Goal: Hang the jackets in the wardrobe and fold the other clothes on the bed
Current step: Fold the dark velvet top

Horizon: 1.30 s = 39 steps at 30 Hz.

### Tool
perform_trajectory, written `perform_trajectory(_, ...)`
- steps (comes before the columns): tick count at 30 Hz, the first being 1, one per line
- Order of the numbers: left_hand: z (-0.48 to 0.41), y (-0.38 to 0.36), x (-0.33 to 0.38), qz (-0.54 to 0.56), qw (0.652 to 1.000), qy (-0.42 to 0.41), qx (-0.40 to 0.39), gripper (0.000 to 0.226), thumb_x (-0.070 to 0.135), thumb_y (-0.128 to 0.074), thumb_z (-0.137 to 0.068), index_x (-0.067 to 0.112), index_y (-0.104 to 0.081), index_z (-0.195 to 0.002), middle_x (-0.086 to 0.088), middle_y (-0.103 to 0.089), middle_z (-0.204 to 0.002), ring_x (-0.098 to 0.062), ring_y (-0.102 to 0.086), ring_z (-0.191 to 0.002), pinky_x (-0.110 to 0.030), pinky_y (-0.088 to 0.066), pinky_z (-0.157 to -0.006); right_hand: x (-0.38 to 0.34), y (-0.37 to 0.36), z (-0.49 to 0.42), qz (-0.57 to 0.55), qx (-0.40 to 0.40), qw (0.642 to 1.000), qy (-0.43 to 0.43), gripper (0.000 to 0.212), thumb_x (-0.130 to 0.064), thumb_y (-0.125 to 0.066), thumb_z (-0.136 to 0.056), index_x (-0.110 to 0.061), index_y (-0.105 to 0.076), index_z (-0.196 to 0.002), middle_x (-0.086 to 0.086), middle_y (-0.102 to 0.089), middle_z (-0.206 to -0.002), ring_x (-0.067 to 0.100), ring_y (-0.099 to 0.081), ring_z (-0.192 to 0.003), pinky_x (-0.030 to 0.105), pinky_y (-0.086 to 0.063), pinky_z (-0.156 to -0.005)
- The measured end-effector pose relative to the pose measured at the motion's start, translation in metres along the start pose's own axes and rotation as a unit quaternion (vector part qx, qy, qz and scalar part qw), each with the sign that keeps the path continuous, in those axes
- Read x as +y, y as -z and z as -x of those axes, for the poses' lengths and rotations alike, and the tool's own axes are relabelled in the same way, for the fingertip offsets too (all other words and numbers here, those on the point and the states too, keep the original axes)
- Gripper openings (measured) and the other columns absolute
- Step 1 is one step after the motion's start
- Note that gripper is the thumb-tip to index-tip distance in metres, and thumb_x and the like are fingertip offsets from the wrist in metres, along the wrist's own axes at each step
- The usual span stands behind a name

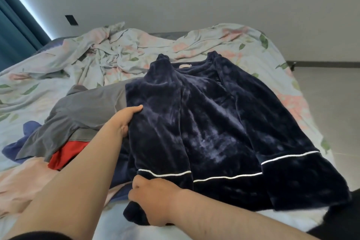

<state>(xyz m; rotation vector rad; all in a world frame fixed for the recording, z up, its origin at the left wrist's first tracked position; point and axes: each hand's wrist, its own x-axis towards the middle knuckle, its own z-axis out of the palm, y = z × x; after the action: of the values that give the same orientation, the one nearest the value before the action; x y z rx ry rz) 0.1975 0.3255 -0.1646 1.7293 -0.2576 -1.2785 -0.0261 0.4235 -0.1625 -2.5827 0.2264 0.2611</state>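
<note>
At the far left of the bed [263,48] lay a small pile of three other clothes: one blue garment [21,142], one grey garment [83,115] on top of it, and one red garment [66,156] showing from under the grey. Just to the right of the pile, the left hand [124,121] gripped the left edge of the navy fleece top [214,122], with the thumb on the cloth and the fingers hidden below it. The right hand [155,200] was nearer to the person and held the near left corner at the hem, its fingers curled under.

There was one navy top, and it was spread flat on the bed. Its long axis went from the hem, near the person, away to the collar. Almost all of the top lay to the right of both grips, so I judge that the next fold should carry this left edge over to the right.
</note>
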Motion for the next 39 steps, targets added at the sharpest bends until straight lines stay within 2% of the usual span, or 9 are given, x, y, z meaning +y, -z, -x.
perform_trajectory(7,-0.009,-0.012,0.000,0.012,0.997,0.007,0.072,0.027,0.026,-0.058,-0.093,0.010,-0.066,-0.113,-0.011,-0.075,-0.086,-0.030,-0.068,-0.084,-0.040,-0.054,-0.072,0.007,0.008,0.051,-0.296,0.056,0.945,-0.125,0.018,-0.022,-0.051,-0.098,-0.016,-0.055,-0.114,0.009,-0.053,-0.127,0.034,-0.058,-0.110,0.040,-0.044,-0.103)
perform_trajectory(10,-0.007,-0.018,0.002,-0.004,0.991,-0.014,0.131,0.040,0.017,-0.064,-0.085,0.007,-0.062,-0.124,-0.015,-0.070,-0.113,-0.034,-0.066,-0.099,-0.050,-0.054,-0.086,0.009,0.018,0.070,-0.269,0.102,0.942,-0.172,0.017,-0.031,-0.059,-0.093,-0.020,-0.051,-0.082,0.000,-0.044,-0.117,0.032,-0.056,-0.099,0.038,-0.044,-0.092)
perform_trajectory(13,0.001,-0.027,0.012,0.018,0.985,-0.050,0.162,0.049,0.011,-0.063,-0.079,0.007,-0.060,-0.127,-0.014,-0.067,-0.117,-0.034,-0.066,-0.101,-0.050,-0.054,-0.087,0.021,0.023,0.089,-0.244,0.158,0.933,-0.212,0.022,-0.027,-0.062,-0.092,-0.012,-0.049,-0.102,0.005,-0.032,-0.117,0.033,-0.050,-0.090,0.046,-0.044,-0.084)
perform_trajectory(17,0.028,-0.051,0.026,0.096,0.988,-0.079,0.092,0.016,0.019,-0.054,-0.078,0.014,-0.061,-0.092,0.001,-0.067,-0.071,-0.016,-0.065,-0.064,-0.033,-0.050,-0.069,0.040,0.015,0.112,-0.311,0.223,0.884,-0.269,0.046,-0.024,-0.065,-0.087,-0.022,-0.036,-0.123,0.001,-0.031,-0.127,0.031,-0.052,-0.106,0.038,-0.043,-0.084)
perform_trajectory(19,0.037,-0.067,0.035,0.156,0.979,-0.091,0.094,0.015,0.029,-0.050,-0.087,0.019,-0.060,-0.086,0.003,-0.065,-0.074,-0.016,-0.062,-0.068,-0.030,-0.047,-0.068,0.049,0.014,0.122,-0.340,0.222,0.865,-0.295,0.053,-0.029,-0.065,-0.084,-0.023,-0.036,-0.129,0.001,-0.035,-0.132,0.028,-0.051,-0.116,0.035,-0.045,-0.090)
perform_trajectory(22,0.048,-0.101,0.052,0.163,0.972,-0.144,0.089,0.017,0.031,-0.043,-0.095,0.022,-0.054,-0.085,0.010,-0.065,-0.060,-0.005,-0.059,-0.063,-0.023,-0.047,-0.064,0.062,0.019,0.142,-0.413,0.226,0.832,-0.294,0.032,-0.031,-0.063,-0.080,-0.023,-0.052,-0.109,0.000,-0.058,-0.117,0.024,-0.060,-0.105,0.041,-0.054,-0.092)
perform_trajectory(28,0.044,-0.171,0.088,0.125,0.978,-0.165,0.034,0.021,0.023,-0.044,-0.093,0.010,-0.057,-0.103,-0.001,-0.068,-0.104,-0.020,-0.062,-0.101,-0.029,-0.049,-0.093,0.090,0.039,0.190,-0.498,0.253,0.784,-0.271,0.023,-0.022,-0.065,-0.080,-0.018,-0.060,-0.102,0.000,-0.068,-0.093,0.020,-0.066,-0.078,0.032,-0.055,-0.072)
perform_trajectory(31,0.045,-0.214,0.098,0.076,0.976,-0.202,0.022,0.012,0.023,-0.043,-0.097,0.020,-0.052,-0.088,0.010,-0.069,-0.073,-0.008,-0.059,-0.078,-0.021,-0.051,-0.069,0.110,0.047,0.213,-0.508,0.276,0.770,-0.270,0.019,-0.018,-0.067,-0.080,-0.017,-0.061,-0.097,0.007,-0.071,-0.095,0.023,-0.069,-0.081,0.039,-0.058,-0.078)
perform_trajectory(39,0.037,-0.318,0.098,0.013,0.948,-0.291,0.124,0.012,0.011,-0.062,-0.077,0.021,-0.057,-0.077,0.002,-0.057,-0.073,-0.011,-0.056,-0.063,-0.022,-0.049,-0.055,0.153,0.048,0.267,-0.543,0.299,0.728,-0.293,0.021,-0.019,-0.068,-0.079,-0.017,-0.064,-0.100,0.008,-0.073,-0.100,0.019,-0.068,-0.083,0.042,-0.056,-0.087)
